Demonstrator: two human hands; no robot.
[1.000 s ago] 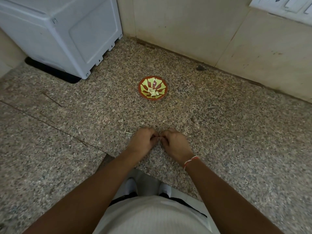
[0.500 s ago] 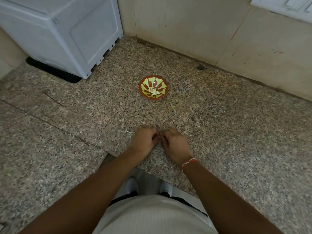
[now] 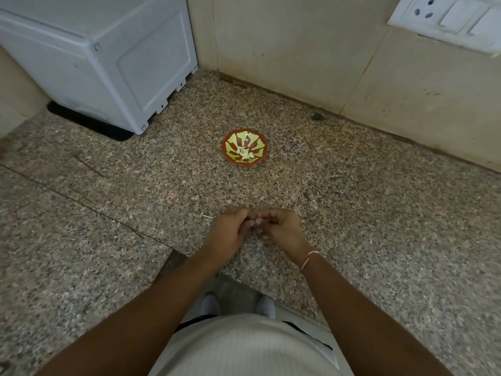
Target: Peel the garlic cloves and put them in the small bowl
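A speckled granite desk (image 3: pixel 366 213) runs into a corner of beige wall tiles, with a seam crossing it at the left. On the far left stands a white plastic appliance (image 3: pixel 95 58) on a black mat (image 3: pixel 89 123), close against the wall. Further right, about the middle of the surface, sits the small bowl (image 3: pixel 245 151), red-brown with yellow-green markings inside, and a few pale peeled garlic cloves (image 3: pixel 246 154) lie together at its bottom. Nearer the person, well apart from the bowl, the two hands meet above the stone. The left hand (image 3: pixel 230 233) has its fingers curled inward, and the right hand (image 3: pixel 282 229), just beside it and touching at the fingertips, is curled likewise, with a red and white thread (image 3: pixel 308 259) round its wrist. The grip of each hand is clenched toward the other, but whatever is pinched between them is hidden, so I cannot tell what they are grasping. A small pale scrap (image 3: pixel 208 216) lies on the stone just left of the left hand. At the upper right a white switch plate (image 3: pixel 450 19) is fixed to the wall. Below, a light ribbed shirt (image 3: pixel 244 348) and white shoes (image 3: pixel 265 306) show.
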